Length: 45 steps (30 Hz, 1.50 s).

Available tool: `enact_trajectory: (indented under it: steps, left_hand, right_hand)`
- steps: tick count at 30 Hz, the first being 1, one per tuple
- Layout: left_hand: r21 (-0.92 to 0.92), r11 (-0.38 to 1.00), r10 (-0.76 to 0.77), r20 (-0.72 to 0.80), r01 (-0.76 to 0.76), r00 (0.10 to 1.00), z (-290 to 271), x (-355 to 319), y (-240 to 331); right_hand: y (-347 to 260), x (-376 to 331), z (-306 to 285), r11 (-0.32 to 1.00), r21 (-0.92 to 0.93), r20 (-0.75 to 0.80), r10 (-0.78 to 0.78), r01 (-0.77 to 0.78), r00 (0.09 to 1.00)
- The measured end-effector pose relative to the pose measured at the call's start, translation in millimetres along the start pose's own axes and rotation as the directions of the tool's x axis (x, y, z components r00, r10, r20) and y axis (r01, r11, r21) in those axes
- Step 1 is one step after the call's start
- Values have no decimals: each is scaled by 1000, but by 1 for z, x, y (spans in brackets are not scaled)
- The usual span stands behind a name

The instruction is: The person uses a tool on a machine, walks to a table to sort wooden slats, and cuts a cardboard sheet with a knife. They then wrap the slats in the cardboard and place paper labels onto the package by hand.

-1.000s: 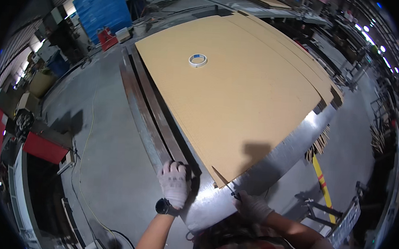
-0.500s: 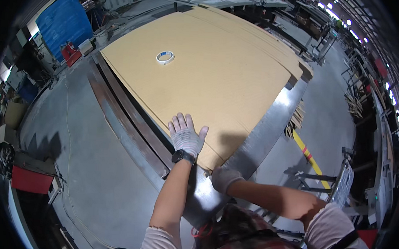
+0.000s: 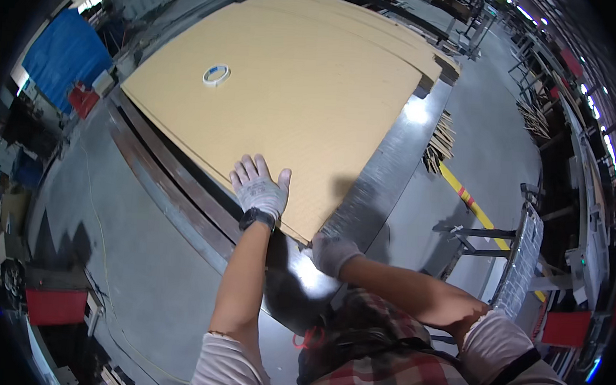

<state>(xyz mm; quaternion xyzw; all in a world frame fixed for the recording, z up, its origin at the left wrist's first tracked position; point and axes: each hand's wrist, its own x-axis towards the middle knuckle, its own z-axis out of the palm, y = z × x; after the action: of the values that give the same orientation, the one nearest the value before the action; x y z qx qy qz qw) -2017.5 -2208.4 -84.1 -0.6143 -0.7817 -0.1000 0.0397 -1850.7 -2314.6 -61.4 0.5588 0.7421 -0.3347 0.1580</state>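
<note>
Fingers of the R hand (image 3: 334,254) were curled at the near corner of the tan sheet (image 3: 291,121), w/ shiny metal top (image 3: 368,185) under; couldn't tell if they pinched it. L hand (image 3: 262,193) lay flat on the sheet, a bit farther up by its L edge, fingers spread apart. White tape roll (image 3: 221,83) sat on it, well past the L fingers. Big blue cover (image 3: 67,61) was way back.

The left gloved hand (image 3: 260,192) no longer grips the brown beam (image 3: 194,184); it lies palm-down, fingers spread, on the tan sheet (image 3: 285,99) at the frame's middle. The right gloved hand (image 3: 334,255), which held out a thin blade a second ago, now sits against the sheet's near corner, lower centre. The tape roll (image 3: 220,83) shows farther toward upper left.
</note>
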Motion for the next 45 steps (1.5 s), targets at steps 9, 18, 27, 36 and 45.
enact_trajectory:
  steps: [9,18,27,36,45]
  left_hand:
    - [4,1000,20,32,-20,999,6,-5,16]
    - [84,996,-14,43,11,999,17,-7,-2]
    - [81,997,-27,93,20,995,20,1,-14]
    - [66,998,-12,93,6,996,18,-1,-10]
    - [56,998,5,54,-8,999,26,1,-13]
  right_hand:
    - [28,20,30,986,145,-91,-71,84,993]
    - [27,15,45,967,247,-58,-49,62,997]
    - [85,-80,39,975,215,12,-60,56,998]
    - [73,-38,-18,994,69,-164,-78,90,983]
    - [53,44,-7,996,38,-39,-75,77,996]
